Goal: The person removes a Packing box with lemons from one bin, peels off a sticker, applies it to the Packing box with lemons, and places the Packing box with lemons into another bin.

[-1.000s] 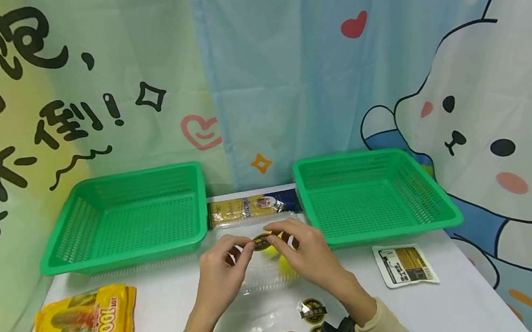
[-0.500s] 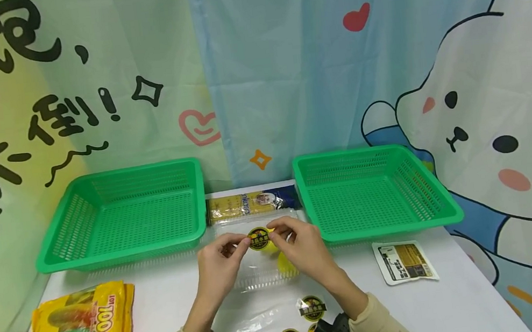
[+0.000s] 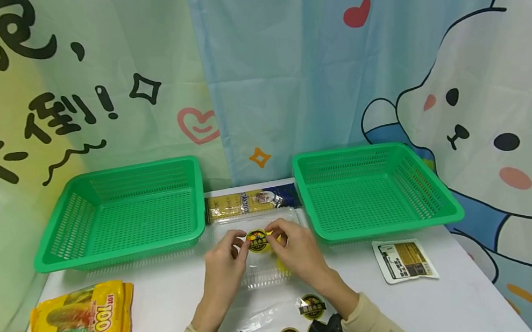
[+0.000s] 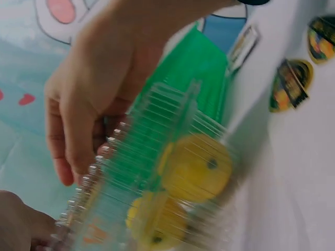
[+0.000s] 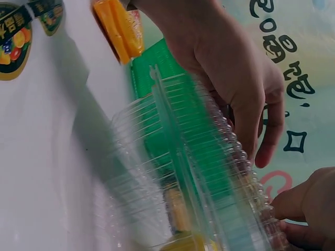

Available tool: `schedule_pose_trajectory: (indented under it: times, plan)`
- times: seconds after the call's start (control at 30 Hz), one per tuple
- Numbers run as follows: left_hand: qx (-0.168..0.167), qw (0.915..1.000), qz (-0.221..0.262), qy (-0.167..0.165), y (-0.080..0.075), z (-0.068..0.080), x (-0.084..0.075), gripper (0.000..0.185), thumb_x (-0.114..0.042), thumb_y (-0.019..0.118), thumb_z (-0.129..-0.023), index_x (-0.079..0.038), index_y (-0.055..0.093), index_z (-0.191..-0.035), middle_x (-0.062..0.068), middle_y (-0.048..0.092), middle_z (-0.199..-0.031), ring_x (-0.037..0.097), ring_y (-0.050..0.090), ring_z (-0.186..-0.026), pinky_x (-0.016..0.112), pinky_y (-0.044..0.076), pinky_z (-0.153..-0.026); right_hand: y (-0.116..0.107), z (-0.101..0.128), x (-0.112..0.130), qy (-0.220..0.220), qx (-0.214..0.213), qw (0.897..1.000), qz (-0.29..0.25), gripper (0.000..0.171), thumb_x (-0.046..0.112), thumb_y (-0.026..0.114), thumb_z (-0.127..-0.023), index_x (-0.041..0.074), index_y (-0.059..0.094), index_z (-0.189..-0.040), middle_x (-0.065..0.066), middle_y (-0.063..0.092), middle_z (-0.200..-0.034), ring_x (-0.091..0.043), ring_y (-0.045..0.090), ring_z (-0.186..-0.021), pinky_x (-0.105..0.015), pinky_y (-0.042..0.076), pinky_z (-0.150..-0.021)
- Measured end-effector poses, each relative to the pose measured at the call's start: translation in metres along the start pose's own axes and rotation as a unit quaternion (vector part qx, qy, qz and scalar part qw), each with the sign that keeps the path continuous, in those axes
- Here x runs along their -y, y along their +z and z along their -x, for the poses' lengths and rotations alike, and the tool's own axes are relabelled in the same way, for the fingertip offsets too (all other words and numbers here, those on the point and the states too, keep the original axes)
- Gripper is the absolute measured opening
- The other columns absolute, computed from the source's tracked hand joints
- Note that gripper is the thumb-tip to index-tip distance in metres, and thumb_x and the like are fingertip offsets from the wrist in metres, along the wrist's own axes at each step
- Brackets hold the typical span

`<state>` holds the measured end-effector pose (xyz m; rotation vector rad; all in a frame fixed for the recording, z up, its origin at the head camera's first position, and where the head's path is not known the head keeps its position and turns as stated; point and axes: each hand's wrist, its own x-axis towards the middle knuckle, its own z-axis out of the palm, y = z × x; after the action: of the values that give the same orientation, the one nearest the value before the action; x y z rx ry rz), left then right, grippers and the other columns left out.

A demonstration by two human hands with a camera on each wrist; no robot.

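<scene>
On white table [image 3: 173,305], both hands pinch round sticker [image 3: 256,240]; left-wrist view alone shows yellow fruit [image 4: 196,167] inside clamshell [image 3: 263,274].

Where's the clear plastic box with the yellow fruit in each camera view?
Head: the clear box sits centre, on the table between the two green baskets, under both hands.
Left wrist: the box fills the middle and bottom, yellow fruit inside it.
Right wrist: the box runs from centre to lower right, seen edge-on.
Shared landmark: a green basket behind the box, in all three views.
</scene>
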<state>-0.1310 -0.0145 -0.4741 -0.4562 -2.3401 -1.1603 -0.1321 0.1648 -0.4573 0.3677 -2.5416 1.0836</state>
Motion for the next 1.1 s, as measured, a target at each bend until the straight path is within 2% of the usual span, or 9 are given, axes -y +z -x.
schedule_pose_trajectory:
  times: [0.1,0.2,0.33,0.43,0.6,0.73,0.83,0.97,1.1]
  plan:
    - [-0.016,0.9987,-0.031,0.038,0.004,0.002,0.002,0.018,0.005,0.083,-0.083,-0.003,0.070,-0.093,0.005,0.073,-0.076,0.006,0.054,-0.057,0.018,0.046,-0.051,0.001,0.001,0.000,-0.010,-0.005,1.000,0.029,0.016,0.002,0.081,-0.085,0.010,0.076,-0.099,-0.001,0.074,-0.080,-0.016,0.060,-0.064,-0.021,0.043,-0.058]
    - [-0.030,0.9955,-0.059,0.069,0.006,0.004,0.003,0.019,0.005,0.083,-0.081,-0.004,0.069,-0.089,0.005,0.073,-0.077,0.009,0.054,-0.059,0.020,0.047,-0.052,0.004,0.002,0.000,-0.021,-0.009,0.998,0.054,0.016,0.003,0.082,-0.085,0.011,0.076,-0.098,0.000,0.074,-0.082,-0.016,0.062,-0.068,-0.021,0.045,-0.059]
    - [-0.037,0.9905,-0.095,0.092,0.008,0.005,0.004,0.022,0.005,0.085,-0.079,-0.005,0.067,-0.086,0.005,0.072,-0.078,0.017,0.064,-0.065,0.028,0.054,-0.056,0.008,0.005,-0.002,-0.042,-0.020,0.995,0.087,0.017,0.004,0.083,-0.085,0.013,0.076,-0.097,0.002,0.074,-0.082,-0.014,0.063,-0.072,-0.020,0.047,-0.058]
    - [-0.038,0.9885,-0.112,0.094,0.009,0.006,0.003,0.023,0.004,0.087,-0.078,-0.005,0.067,-0.085,0.005,0.071,-0.078,0.022,0.069,-0.072,0.034,0.058,-0.060,0.011,0.006,-0.003,-0.070,-0.035,0.990,0.115,0.018,0.004,0.084,-0.083,0.013,0.076,-0.096,0.002,0.075,-0.082,-0.015,0.065,-0.074,-0.022,0.049,-0.056]
    - [-0.039,0.9876,-0.124,0.088,0.010,0.007,0.004,0.024,0.003,0.088,-0.077,-0.005,0.067,-0.084,0.005,0.068,-0.078,0.023,0.068,-0.073,0.035,0.058,-0.059,0.014,0.008,-0.005,-0.101,-0.057,0.983,0.144,0.018,0.002,0.084,-0.080,0.013,0.076,-0.092,0.001,0.075,-0.084,-0.016,0.066,-0.075,-0.027,0.054,-0.058]
    - [-0.036,0.9849,-0.139,0.097,0.011,0.007,0.005,0.017,0.001,0.088,-0.079,-0.004,0.074,-0.086,0.005,0.066,-0.080,0.022,0.067,-0.075,0.034,0.059,-0.061,0.016,0.009,-0.005,-0.114,-0.069,0.979,0.156,0.018,0.003,0.087,-0.079,0.013,0.076,-0.089,0.001,0.074,-0.082,-0.016,0.065,-0.075,-0.027,0.055,-0.058]
    - [-0.021,0.9824,-0.154,0.103,0.009,0.006,0.005,0.010,-0.001,0.087,-0.081,-0.004,0.080,-0.088,0.006,0.062,-0.083,0.022,0.063,-0.074,0.033,0.058,-0.061,0.017,0.010,-0.005,-0.115,-0.074,0.977,0.161,0.018,0.003,0.088,-0.078,0.012,0.075,-0.088,0.001,0.073,-0.083,-0.016,0.066,-0.076,-0.027,0.055,-0.059]
    - [0.004,0.9823,-0.158,0.101,0.006,0.006,0.005,0.010,-0.001,0.085,-0.082,-0.002,0.083,-0.092,0.008,0.054,-0.083,0.018,0.052,-0.072,0.030,0.054,-0.058,0.018,0.011,-0.005,-0.111,-0.076,0.977,0.168,0.017,0.004,0.087,-0.078,0.012,0.077,-0.088,0.001,0.069,-0.082,-0.016,0.064,-0.076,-0.026,0.054,-0.057]
    - [0.006,0.9835,-0.148,0.104,0.005,0.005,0.007,0.010,0.000,0.084,-0.080,0.000,0.083,-0.091,0.007,0.051,-0.082,0.016,0.046,-0.070,0.028,0.049,-0.056,0.016,0.012,-0.004,-0.115,-0.061,0.976,0.176,0.012,0.007,0.087,-0.080,0.011,0.080,-0.088,0.001,0.064,-0.080,-0.015,0.059,-0.073,-0.024,0.049,-0.054]
